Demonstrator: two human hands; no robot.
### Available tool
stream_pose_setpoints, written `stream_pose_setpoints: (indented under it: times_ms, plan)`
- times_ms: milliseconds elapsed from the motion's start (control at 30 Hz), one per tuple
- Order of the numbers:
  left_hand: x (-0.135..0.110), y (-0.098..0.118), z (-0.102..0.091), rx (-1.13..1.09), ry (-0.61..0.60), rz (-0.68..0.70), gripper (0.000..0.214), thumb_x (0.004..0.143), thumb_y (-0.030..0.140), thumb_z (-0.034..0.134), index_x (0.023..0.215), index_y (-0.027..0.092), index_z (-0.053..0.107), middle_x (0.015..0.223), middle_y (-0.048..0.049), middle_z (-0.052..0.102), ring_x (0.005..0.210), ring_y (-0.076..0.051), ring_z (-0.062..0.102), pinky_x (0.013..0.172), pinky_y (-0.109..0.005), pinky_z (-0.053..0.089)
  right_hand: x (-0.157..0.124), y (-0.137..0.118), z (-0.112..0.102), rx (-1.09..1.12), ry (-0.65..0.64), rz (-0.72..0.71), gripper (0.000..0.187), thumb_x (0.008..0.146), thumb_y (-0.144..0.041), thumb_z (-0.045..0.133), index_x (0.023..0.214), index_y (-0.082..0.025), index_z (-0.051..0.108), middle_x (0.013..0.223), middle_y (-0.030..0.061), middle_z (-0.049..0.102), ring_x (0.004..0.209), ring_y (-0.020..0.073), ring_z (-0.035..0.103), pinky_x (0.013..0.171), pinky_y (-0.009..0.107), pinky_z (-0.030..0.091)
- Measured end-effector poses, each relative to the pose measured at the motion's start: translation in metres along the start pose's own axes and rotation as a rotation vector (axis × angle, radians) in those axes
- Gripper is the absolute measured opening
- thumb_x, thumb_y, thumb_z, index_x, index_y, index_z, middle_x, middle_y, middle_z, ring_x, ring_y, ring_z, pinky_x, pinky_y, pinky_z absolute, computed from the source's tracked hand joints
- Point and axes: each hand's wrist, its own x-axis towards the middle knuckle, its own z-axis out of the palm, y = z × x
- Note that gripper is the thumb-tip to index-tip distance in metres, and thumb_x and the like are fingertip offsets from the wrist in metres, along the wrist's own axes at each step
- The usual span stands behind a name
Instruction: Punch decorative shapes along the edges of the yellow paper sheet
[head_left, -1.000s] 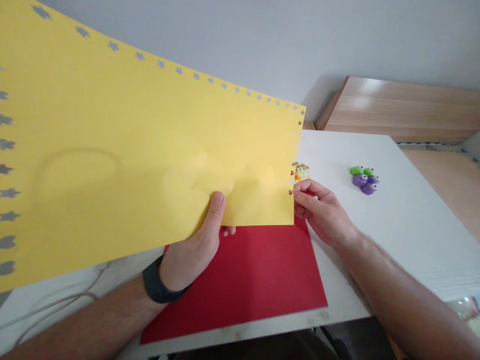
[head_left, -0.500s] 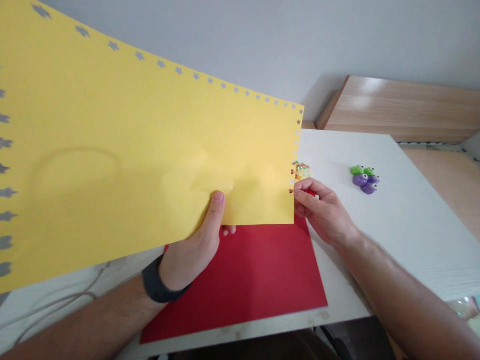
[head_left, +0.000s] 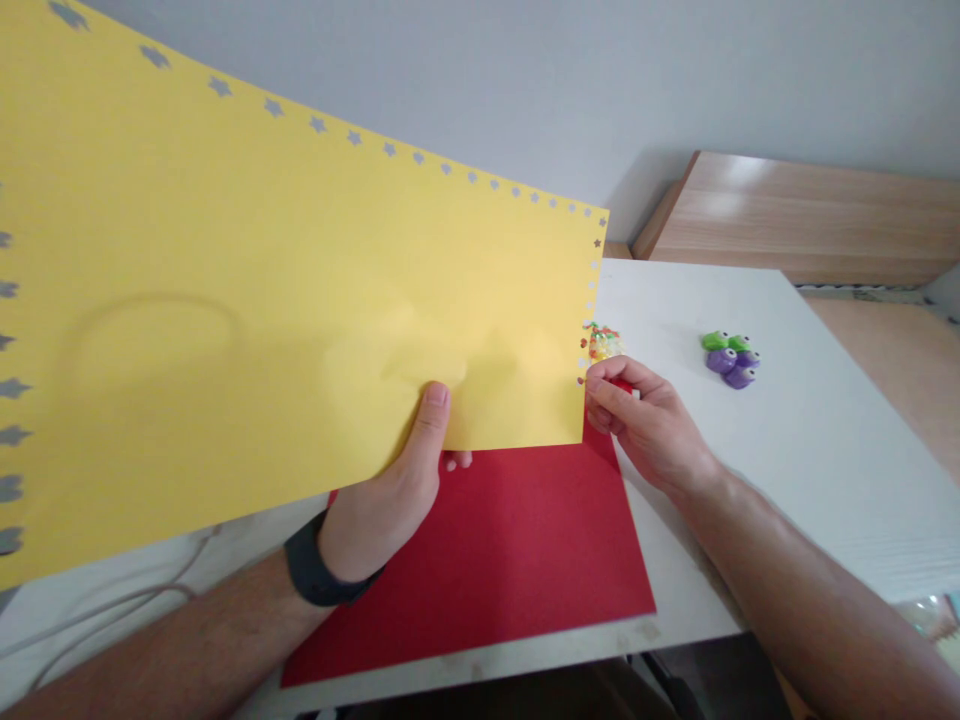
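A large yellow paper sheet (head_left: 300, 280) hangs in the air, lightly bowed, with star and heart shaped holes along its edges. My left hand (head_left: 405, 450) is closed on its lower edge, thumb in front and the other fingers mostly behind. At the right edge, my right hand (head_left: 630, 405) is closed around a small red craft punch (head_left: 621, 384), largely covered by the fingers. Its fingertips meet the paper's edge beside the last heart hole. Whether the punch's jaws grip the paper cannot be made out.
Below lies a red paper sheet (head_left: 525, 540) on the white table (head_left: 750, 480). Green and purple craft punches with eye-like knobs (head_left: 731, 362) sit to the right. Small colourful pieces (head_left: 604, 343) lie behind the yellow sheet. A cable (head_left: 150, 590) runs at left; a wooden board (head_left: 810, 215) stands behind.
The yellow sheet's right edge has shifted slightly left, and its left side has moved a little. Both hands stay nearly in place.
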Motion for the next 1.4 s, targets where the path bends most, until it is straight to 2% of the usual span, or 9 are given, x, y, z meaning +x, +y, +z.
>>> stream_pose_setpoints:
  times_ms: [433, 767, 1067, 1400]
  plan:
    - [0.0005, 0.0028, 0.0005, 0.018, -0.002, 0.011, 0.056, 0.101, 0.062, 0.058, 0.062, 0.023, 0.063, 0.064, -0.0003, 0.068, 0.062, -0.016, 0.066, 0.058, -0.027, 0.057, 0.0011, 0.0014, -0.0009, -0.047, 0.028, -0.010, 0.019, 0.093, -0.040, 0.080, 0.094, -0.022, 0.072, 0.063, -0.0045, 0.053, 0.059, 0.0120, 0.041, 0.056, 0.029, 0.028]
    - [-0.0009, 0.0011, 0.0003, -0.030, -0.001, -0.012, 0.057, 0.099, 0.068, 0.059, 0.065, 0.022, 0.065, 0.064, 0.0002, 0.068, 0.060, -0.015, 0.066, 0.057, -0.028, 0.057, 0.0007, -0.0001, -0.0010, -0.049, 0.034, 0.008, 0.019, 0.093, -0.039, 0.080, 0.094, -0.021, 0.072, 0.063, -0.0049, 0.053, 0.058, 0.0114, 0.041, 0.056, 0.029, 0.026]
    - [0.0007, 0.0000, -0.0001, 0.026, 0.000, 0.034, 0.057, 0.099, 0.066, 0.059, 0.061, 0.023, 0.064, 0.062, -0.0003, 0.067, 0.062, -0.016, 0.067, 0.057, -0.028, 0.057, 0.0012, 0.0004, -0.0021, -0.075, 0.050, 0.013, 0.019, 0.093, -0.038, 0.080, 0.094, -0.020, 0.073, 0.062, -0.0053, 0.054, 0.057, 0.0102, 0.041, 0.056, 0.030, 0.026]
    - [0.0002, -0.0011, 0.0019, -0.033, 0.028, 0.012, 0.060, 0.096, 0.073, 0.058, 0.066, 0.022, 0.066, 0.064, -0.0005, 0.068, 0.058, -0.016, 0.066, 0.055, -0.028, 0.057, 0.0022, 0.0008, -0.0016, -0.080, 0.061, 0.022, 0.020, 0.092, -0.039, 0.080, 0.093, -0.021, 0.073, 0.063, -0.0052, 0.053, 0.058, 0.0103, 0.041, 0.056, 0.030, 0.026]
